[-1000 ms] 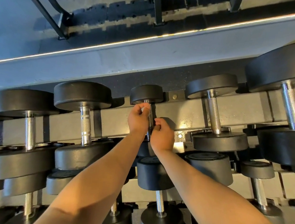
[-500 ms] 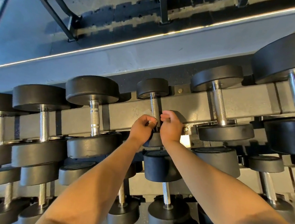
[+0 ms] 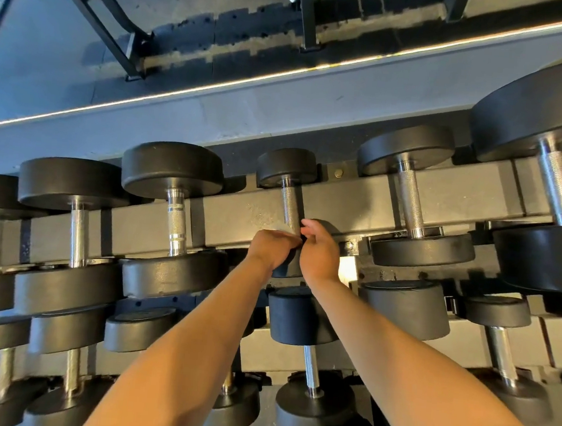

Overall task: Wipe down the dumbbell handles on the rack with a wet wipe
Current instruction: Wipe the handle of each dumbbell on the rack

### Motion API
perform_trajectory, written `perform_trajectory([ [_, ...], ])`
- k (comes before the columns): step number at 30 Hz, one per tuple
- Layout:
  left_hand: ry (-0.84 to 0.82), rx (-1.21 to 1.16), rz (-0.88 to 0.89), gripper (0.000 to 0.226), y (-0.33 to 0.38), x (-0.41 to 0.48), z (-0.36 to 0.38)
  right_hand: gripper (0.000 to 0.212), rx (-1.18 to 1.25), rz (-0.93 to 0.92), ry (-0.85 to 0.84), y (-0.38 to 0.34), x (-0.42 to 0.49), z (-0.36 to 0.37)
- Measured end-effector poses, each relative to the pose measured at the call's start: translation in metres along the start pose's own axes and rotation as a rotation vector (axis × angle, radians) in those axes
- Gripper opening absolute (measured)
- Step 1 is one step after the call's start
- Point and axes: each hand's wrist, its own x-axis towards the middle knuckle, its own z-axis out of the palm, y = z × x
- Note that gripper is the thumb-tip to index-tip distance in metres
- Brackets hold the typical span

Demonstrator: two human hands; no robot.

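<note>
Left grip [image 3: 271,246], right grip [image 3: 318,251] curled round dumbbell handle [image 3: 290,207] from opposite sides, likely for all-round wiping; wipe hidden.

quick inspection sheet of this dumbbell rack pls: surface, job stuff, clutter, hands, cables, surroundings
surface: grey rack rail carries the top row; its paint is scuffed near the hands
job's things: small dumbbell handle is knurled and bare above the hands; wet wipe not visible; larger dumbbells sit on either side and on the lower tiers
clutter: nothing seen
grippers: left hand is at the handle's lower end, fingers hidden; right hand has its fingers curled against the same spot
cables: nothing seen
surroundings: light strip runs along a grey ledge behind the rack; dark metal frame stands beyond it
</note>
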Motion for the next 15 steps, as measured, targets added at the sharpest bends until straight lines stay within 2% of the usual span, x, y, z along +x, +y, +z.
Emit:
perform_trajectory([
  [5,-0.054,0.081,-0.013,0.024,0.006,0.008,-0.008,0.043,-0.006,-0.017,0.034,-0.001,0.000,0.000],
  [8,0.047,0.284,0.051,0.031,0.008,0.006,-0.013,0.044,-0.004,-0.024,0.053,0.001,-0.001,-0.001],
  [12,0.114,0.285,0.171,0.018,0.003,-0.003,-0.013,0.040,0.008,-0.027,0.069,-0.001,-0.003,-0.002],
  [15,0.099,0.145,0.219,0.003,-0.001,-0.014,-0.003,0.035,0.015,-0.035,0.040,-0.003,-0.003,-0.003],
])
